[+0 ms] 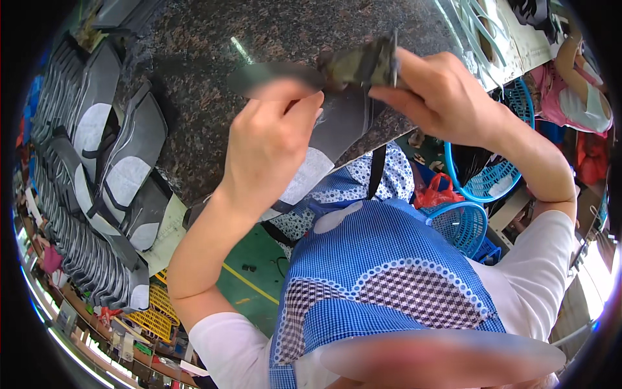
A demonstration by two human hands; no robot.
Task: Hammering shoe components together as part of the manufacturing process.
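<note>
My left hand is closed in a pinch over a dark grey shoe upper with a pale patch. The upper lies at the near edge of the speckled stone tabletop, partly hidden under that hand; a blurred spot covers the fingertips. My right hand grips a worn, olive-and-black blocky tool with a flat end plate. Its exact kind is unclear. The tool is just above the upper, its far end close to my left fingers.
Rows of stacked grey shoe uppers fill the left side. Pale strips hang over the table's far right. Blue plastic baskets and a red bag stand below on the right. Another person sits at far right.
</note>
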